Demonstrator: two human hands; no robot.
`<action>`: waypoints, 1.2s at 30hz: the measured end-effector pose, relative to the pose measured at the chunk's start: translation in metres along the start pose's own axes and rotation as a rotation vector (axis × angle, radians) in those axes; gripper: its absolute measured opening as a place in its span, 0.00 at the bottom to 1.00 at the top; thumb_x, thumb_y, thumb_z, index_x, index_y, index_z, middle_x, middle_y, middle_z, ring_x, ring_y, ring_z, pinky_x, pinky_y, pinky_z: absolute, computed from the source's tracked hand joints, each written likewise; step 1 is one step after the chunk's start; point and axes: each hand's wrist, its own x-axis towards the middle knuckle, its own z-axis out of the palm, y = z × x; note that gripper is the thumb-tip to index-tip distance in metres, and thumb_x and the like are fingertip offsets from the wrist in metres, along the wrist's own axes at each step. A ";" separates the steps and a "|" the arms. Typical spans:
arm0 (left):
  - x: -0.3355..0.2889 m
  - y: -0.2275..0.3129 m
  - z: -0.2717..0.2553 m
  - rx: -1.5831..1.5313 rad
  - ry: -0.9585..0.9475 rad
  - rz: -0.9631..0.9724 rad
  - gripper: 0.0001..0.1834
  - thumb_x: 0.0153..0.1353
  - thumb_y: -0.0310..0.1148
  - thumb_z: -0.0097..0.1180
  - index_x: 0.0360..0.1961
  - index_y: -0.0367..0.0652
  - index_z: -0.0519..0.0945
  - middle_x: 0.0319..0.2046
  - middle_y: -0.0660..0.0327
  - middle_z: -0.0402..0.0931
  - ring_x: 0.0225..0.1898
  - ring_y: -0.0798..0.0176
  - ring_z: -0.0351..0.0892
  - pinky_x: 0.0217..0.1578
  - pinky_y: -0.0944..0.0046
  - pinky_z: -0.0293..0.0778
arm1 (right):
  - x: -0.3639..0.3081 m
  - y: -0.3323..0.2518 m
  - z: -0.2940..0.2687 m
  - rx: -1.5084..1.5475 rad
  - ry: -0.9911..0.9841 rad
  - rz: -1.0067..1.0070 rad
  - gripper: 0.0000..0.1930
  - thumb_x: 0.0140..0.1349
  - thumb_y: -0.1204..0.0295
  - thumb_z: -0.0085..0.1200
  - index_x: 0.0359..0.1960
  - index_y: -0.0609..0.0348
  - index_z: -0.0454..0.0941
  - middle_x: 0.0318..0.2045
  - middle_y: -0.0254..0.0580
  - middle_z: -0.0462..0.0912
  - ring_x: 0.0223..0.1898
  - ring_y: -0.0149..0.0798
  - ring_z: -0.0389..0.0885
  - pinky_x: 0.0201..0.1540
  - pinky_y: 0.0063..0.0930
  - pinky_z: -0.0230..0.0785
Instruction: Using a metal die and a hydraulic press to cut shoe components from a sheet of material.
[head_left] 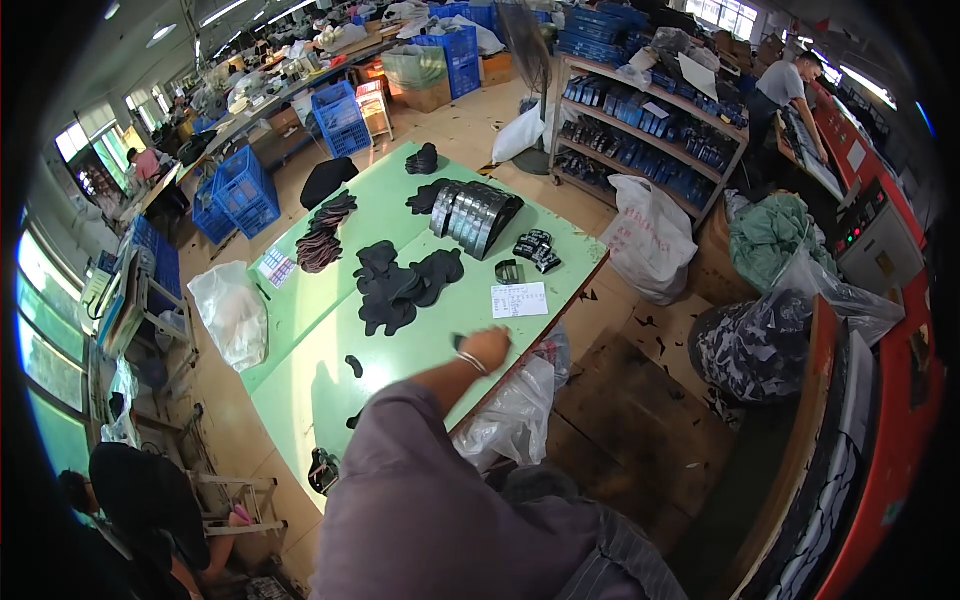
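My left hand (487, 347), with a pale band at the wrist, is closed over the near right edge of the green table (300, 370). A small dark piece (459, 341) shows beside it; whether the fingers hold it is hidden. Just beyond the hand lies a white paper with handwriting (519, 300). A small dark curved stack (508, 271) and several black bundles with pale marks (537, 249) are behind the paper. Black cut fabric pieces (390, 290) lie in a loose pile at mid-table. Farther back is a row of shiny black curved pieces (476, 217). My right hand is out of view.
Clear plastic bags (515, 410) hang at the table's near right side. A white bag (230, 312) is at its left. Shelving (650, 125), a white sack (650, 240) and a red machine (900, 420) stand right. Another person (150, 500) bends at lower left; a co-worker (785, 90) is far right.
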 end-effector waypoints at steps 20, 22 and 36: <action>0.045 0.273 0.033 -0.037 -0.370 0.532 0.12 0.58 0.41 0.53 0.36 0.49 0.84 0.35 0.55 0.82 0.42 0.49 0.81 0.42 0.51 0.76 | 0.160 0.084 0.035 -0.143 -0.349 0.158 0.23 0.63 0.56 0.49 0.45 0.68 0.76 0.44 0.57 0.79 0.43 0.54 0.78 0.45 0.41 0.71; 0.049 0.320 0.023 -0.106 -0.380 0.597 0.15 0.59 0.45 0.53 0.35 0.46 0.83 0.34 0.54 0.82 0.42 0.49 0.81 0.42 0.52 0.76 | 0.174 0.089 0.037 -0.163 -0.322 0.179 0.25 0.62 0.54 0.50 0.44 0.68 0.77 0.44 0.58 0.80 0.42 0.55 0.78 0.44 0.41 0.72; 0.208 0.461 -0.071 -0.574 -0.128 1.041 0.12 0.60 0.38 0.59 0.29 0.39 0.82 0.19 0.56 0.78 0.21 0.64 0.76 0.26 0.64 0.71 | -0.057 0.003 0.003 -0.252 -0.178 1.430 0.38 0.61 0.38 0.43 0.65 0.53 0.63 0.66 0.49 0.61 0.68 0.51 0.57 0.62 0.66 0.52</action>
